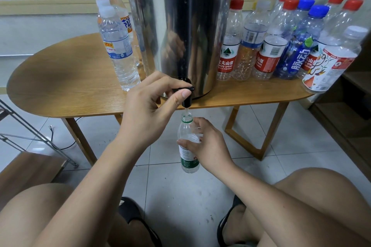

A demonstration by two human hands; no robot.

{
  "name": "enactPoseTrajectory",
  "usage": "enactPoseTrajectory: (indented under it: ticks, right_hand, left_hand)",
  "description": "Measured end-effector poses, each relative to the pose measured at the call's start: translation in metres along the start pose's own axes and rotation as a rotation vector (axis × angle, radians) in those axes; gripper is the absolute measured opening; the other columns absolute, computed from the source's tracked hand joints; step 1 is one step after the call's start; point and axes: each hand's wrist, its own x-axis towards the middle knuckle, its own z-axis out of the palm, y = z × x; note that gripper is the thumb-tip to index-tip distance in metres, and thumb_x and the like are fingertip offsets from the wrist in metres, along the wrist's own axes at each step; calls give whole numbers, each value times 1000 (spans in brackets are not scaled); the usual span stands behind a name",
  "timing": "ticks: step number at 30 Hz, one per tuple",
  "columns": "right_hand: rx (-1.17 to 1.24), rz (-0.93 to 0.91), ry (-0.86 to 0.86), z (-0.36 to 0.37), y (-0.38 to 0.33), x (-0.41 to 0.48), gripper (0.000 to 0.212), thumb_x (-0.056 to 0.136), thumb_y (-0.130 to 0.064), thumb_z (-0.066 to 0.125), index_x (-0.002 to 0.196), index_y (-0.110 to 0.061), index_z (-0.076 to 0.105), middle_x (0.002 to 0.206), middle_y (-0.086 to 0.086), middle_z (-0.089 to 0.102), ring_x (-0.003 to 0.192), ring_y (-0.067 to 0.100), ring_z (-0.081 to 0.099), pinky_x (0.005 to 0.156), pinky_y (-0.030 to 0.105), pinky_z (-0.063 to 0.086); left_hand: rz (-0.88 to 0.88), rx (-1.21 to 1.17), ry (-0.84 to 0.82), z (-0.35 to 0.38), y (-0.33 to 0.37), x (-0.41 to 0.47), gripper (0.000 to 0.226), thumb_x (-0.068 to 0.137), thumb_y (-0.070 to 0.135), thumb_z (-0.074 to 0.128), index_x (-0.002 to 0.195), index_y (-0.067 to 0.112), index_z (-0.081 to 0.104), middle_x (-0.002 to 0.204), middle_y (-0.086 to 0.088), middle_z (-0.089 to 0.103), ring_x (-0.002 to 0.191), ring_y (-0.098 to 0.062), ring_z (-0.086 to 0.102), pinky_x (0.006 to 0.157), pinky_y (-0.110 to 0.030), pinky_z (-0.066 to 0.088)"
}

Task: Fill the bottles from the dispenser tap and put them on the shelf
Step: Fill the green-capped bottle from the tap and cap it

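Above bare knees (321, 196), the right hand (208, 146) grips a clear, green-labelled bottle (188, 163), uncapped, its mouth just under the black tap (186, 102); water trickles in. The left hand (148, 106) pinches the tap's lever. The steel dispenser (180, 26) stands on the table (60, 86) between water-filled bottles (118, 46) and empty capped bottles (261, 42).

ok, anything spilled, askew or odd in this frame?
No spill visible: the stream from the tap drops into the green-label bottle gripped by the right hand; the left hand pinches the lever. Only oddity: the large white-capped bottle leans at the right edge of the table, possibly lens distortion.
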Motion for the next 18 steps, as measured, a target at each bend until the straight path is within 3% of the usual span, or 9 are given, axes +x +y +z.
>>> enactPoseTrajectory:
  ticks: [7,18]
  right_hand:
    - [-1,-1,-6,-1,-2,-1,71,84,-49,89,144,-33,55,140,-14,62,122,11,60,102,35,56]
    - [3,-5,-2,-1,-2,-1,67,83,-46,90,140,-33,57,135,-15,62,119,8,60,102,35,56]
  left_hand:
    - [7,-7,1,1,-2,1,13,103,27,77,112,22,84,100,12,72,88,-13,65,74,-18,44]
    - [13,-8,6,1,-2,1,13,102,25,77,112,19,84,97,18,68,86,-8,63,76,-14,42]
